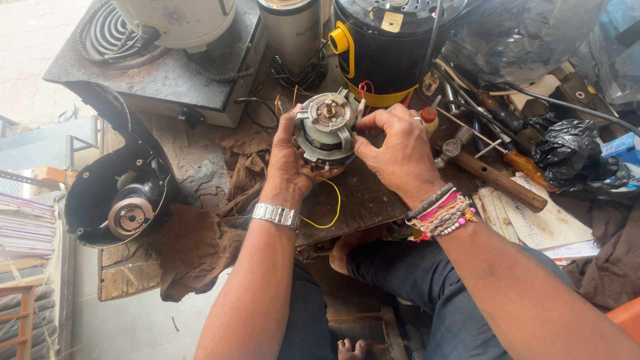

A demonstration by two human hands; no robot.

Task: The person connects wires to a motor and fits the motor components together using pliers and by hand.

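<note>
Electric motor (327, 130): cradled between both hands above the workbench (360, 200). Left hand (288, 163) fingers curl around its side; right hand (393, 150) fingertips pinch its upper edge. Yellow wire (331, 207) trails below the fingers.

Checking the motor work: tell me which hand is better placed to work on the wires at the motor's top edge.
Right, probably. The left hand cradles the motor from its side and below, bearing it. The right hand has its fingertips at the top edge beside the red wires.
</note>
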